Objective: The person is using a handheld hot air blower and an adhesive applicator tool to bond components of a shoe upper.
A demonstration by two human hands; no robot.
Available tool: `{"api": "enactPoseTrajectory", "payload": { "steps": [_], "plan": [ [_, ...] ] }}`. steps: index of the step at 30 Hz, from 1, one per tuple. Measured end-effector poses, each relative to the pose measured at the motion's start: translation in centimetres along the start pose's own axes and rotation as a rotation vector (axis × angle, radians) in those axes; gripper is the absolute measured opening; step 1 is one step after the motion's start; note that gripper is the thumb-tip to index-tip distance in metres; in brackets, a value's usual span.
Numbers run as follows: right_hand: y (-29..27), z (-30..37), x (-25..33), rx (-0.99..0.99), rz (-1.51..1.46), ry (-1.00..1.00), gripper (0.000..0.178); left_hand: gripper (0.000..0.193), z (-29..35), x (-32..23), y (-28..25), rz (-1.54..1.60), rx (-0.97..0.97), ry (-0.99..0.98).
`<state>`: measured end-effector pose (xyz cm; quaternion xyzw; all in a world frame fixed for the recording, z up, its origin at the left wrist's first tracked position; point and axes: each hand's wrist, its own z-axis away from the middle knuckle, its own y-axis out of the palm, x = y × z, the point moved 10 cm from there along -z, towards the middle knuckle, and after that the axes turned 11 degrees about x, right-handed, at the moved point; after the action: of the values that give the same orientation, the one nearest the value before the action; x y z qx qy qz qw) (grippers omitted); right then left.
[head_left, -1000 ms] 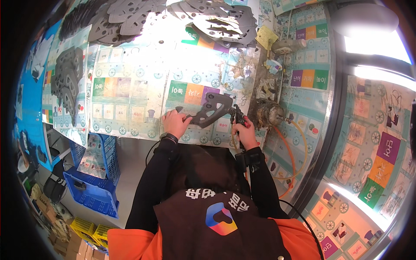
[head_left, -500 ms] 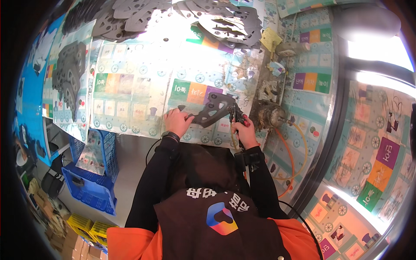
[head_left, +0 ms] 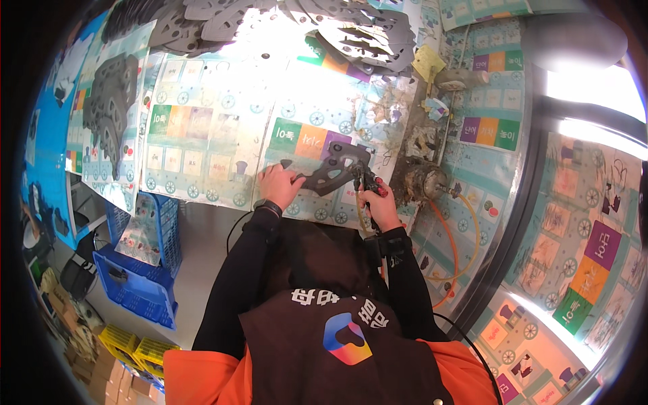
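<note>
A dark grey, flat, curved cut-out piece (head_left: 332, 170) with oval holes, much like a shoe upper, lies at the table's front edge. At its left end, the thumb and fingers of my left hand (head_left: 279, 185) pinch its narrow tip. My right hand (head_left: 381, 206) is wrapped round a blackened, residue-covered hand gun (head_left: 366, 179) with a red part near the fingers. The gun's front end meets or overlaps the right end of the piece; whether they touch, I cannot tell.
Similar dark grey pieces are heaped at the table's back (head_left: 202, 27), with another stack (head_left: 111, 115) at left. Right of my right hand stands a grimy metal fitting (head_left: 426, 182) with an orange hose (head_left: 442, 233). Below left are blue crates (head_left: 138, 287) and yellow baskets (head_left: 121, 344).
The whole view has shifted slightly. Both hands keep their grips, and the piece and the gun stay almost where they were.
</note>
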<state>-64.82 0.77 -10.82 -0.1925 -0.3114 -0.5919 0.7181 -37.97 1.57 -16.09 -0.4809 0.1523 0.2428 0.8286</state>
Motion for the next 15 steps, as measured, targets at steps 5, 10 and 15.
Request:
{"api": "enactPoseTrajectory", "payload": {
  "steps": [5,10,15],
  "plan": [
    [0.0,0.4,-0.4,0.036,-0.030,-0.026,0.013,0.033,0.0,0.0,-0.1,-0.010,-0.030,0.014],
    [-0.2,0.8,-1.0,0.029,-0.061,-0.003,0.015,0.033,0.0,0.0,0.0,0.011,-0.040,0.024],
    [0.0,1.0,-1.1,0.028,-0.052,0.045,0.015,0.032,0.1,-0.1,-0.3,0.019,-0.071,0.032]
  ]
}}
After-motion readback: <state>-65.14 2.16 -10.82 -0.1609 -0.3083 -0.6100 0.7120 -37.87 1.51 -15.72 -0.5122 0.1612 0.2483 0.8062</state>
